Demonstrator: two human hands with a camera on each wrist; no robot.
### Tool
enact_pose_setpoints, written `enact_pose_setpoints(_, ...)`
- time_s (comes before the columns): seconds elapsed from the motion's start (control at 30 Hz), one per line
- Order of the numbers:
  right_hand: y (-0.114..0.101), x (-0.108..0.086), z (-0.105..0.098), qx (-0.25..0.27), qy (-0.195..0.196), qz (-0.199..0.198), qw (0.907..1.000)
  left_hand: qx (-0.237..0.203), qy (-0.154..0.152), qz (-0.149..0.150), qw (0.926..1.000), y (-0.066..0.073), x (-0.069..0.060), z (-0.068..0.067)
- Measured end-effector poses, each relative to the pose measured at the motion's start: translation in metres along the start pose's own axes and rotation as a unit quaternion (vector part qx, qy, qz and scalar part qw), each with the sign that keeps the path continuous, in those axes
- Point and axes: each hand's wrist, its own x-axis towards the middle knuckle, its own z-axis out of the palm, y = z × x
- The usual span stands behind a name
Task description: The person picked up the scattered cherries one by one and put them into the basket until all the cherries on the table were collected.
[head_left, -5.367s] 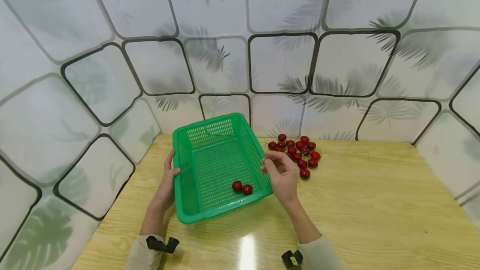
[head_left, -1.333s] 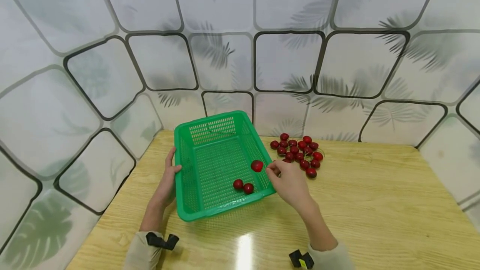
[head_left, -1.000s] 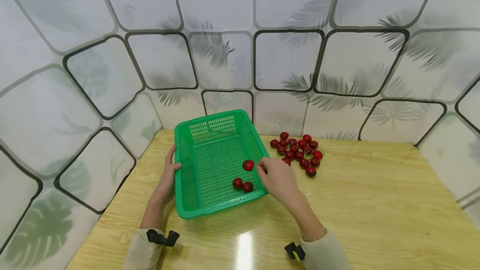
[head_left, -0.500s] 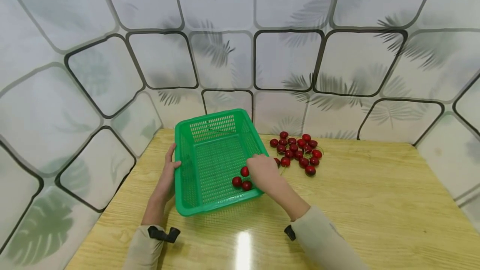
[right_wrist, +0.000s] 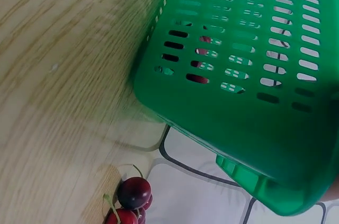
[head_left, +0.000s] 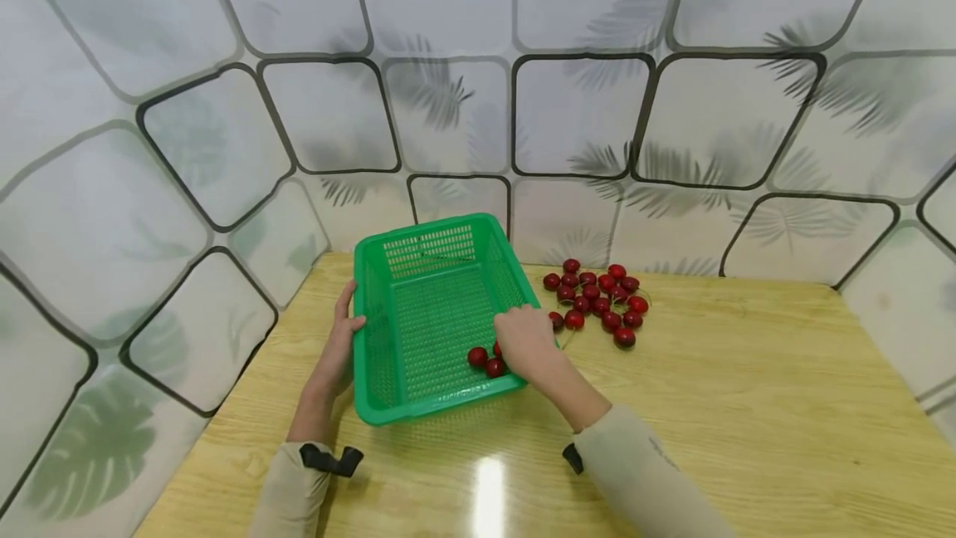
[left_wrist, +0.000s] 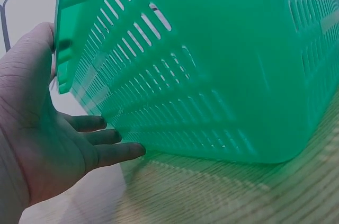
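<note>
A green plastic basket (head_left: 441, 314) stands on the table, its mouth facing up. My left hand (head_left: 334, 355) holds its left side; the thumb lies over the rim (left_wrist: 66, 49) and the fingers (left_wrist: 124, 152) extend along the outer wall. Over the basket's right side reaches my right hand (head_left: 529, 344), knuckles up and fingers curled. A red cherry (head_left: 497, 349) shows partly from under this hand, near the basket floor; the fingertips on its stem are hidden. Two more dark red cherries (head_left: 478, 357) lie beside it in the basket's near right corner.
A loose cluster of cherries with stems (head_left: 597, 297) lies on the wooden table (head_left: 747, 388) to the basket's right, close to the patterned wall (head_left: 575, 114). In the right wrist view, some of these cherries (right_wrist: 134, 192) appear beyond the basket.
My right hand has brought a cherry by its stem from the right into the basket and lowered it beside the two others. The left hand has kept its place on the basket.
</note>
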Motion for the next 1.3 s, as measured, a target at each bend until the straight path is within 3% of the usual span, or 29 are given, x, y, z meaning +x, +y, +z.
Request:
enact_pose_setpoints(0.53,0.0027,0.0013,0.0012,-0.007,0.002,-0.004,1.0,0.008,0.008,-0.002,0.9999,0.0006,0.003,0.0017)
enact_pose_setpoints(0.67,0.004,0.0015,0.0028,0.018,0.01,0.01,0.9997,0.012,0.006,-0.005,0.9999,0.0038,0.0028,0.0035)
enact_pose_setpoints(1.0,0.0069,-0.0038,0.0066,0.112,0.115,0.027,0.9867,0.016,0.009,-0.002,0.9998,0.0064,0.0005,0.005)
enact_pose_setpoints(1.3,0.0081,-0.0078,0.0058,0.16,0.116,0.048,0.9791,0.008,0.004,-0.003,1.0,0.0008,-0.0022,0.0047)
